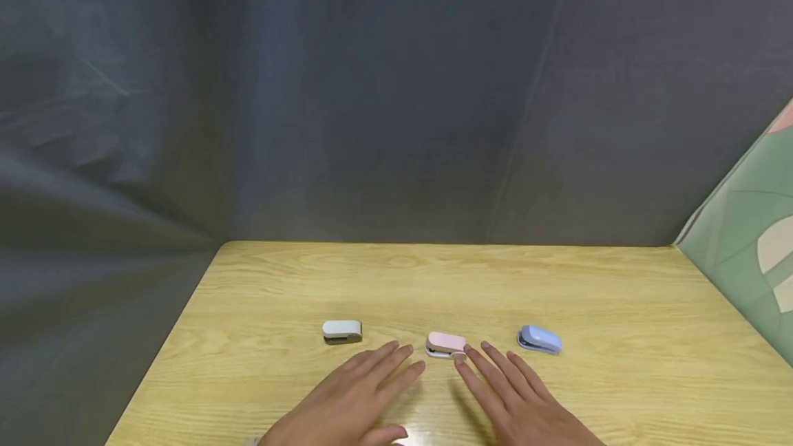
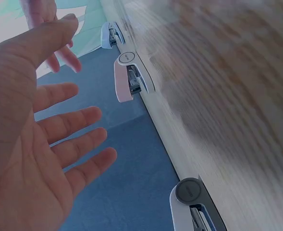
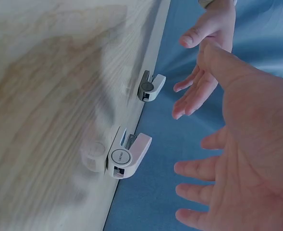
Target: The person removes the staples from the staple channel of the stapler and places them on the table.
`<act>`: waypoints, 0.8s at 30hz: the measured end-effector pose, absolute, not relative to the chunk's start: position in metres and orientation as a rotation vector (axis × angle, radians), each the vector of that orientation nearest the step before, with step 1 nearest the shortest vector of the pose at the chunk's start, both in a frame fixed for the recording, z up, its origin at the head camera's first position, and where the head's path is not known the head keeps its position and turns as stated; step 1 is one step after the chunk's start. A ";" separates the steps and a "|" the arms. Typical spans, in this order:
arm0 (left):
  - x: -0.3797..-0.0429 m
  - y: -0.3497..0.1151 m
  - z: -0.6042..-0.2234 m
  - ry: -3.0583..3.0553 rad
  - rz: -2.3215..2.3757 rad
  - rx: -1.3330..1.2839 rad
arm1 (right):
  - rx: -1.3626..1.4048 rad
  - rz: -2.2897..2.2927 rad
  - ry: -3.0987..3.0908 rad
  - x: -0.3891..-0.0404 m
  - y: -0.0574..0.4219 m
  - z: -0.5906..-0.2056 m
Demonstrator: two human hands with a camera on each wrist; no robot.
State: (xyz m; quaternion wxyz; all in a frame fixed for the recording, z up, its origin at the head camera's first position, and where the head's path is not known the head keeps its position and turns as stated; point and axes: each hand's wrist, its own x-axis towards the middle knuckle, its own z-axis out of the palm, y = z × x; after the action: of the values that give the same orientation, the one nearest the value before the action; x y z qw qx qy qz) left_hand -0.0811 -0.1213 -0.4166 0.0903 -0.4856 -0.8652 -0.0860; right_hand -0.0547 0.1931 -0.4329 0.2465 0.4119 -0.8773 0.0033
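Three small staplers lie in a row on the wooden table. The white-and-dark one [image 1: 342, 332] is at the left, the pink-and-white one [image 1: 446, 344] in the middle, and the blue one [image 1: 540, 339] at the right. My left hand [image 1: 356, 394] hovers above the table with fingers spread, between the white and pink staplers and nearer to me. My right hand [image 1: 511, 394] is also spread, its fingertips overlapping the pink stapler's right end in the head view. In both wrist views the palms hold nothing, and the pink stapler [image 3: 130, 155] stands apart from the fingers.
The light wooden table [image 1: 396, 281] spreads out under the hands. Dark cloth [image 1: 396, 102] hangs behind it and along its left side. A green patterned cloth [image 1: 737, 226] borders the right edge.
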 end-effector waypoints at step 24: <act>-0.113 -0.117 -0.402 -2.716 -0.146 -1.310 | 1.251 0.136 -2.465 -0.072 0.180 -0.415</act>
State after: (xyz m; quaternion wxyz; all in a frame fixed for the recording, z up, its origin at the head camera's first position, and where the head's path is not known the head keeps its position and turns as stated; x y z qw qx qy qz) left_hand -0.1130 -0.1171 -0.4022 0.0612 -0.4331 -0.8980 -0.0483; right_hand -0.0719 0.1800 -0.4155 0.1858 0.4440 -0.8752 0.0484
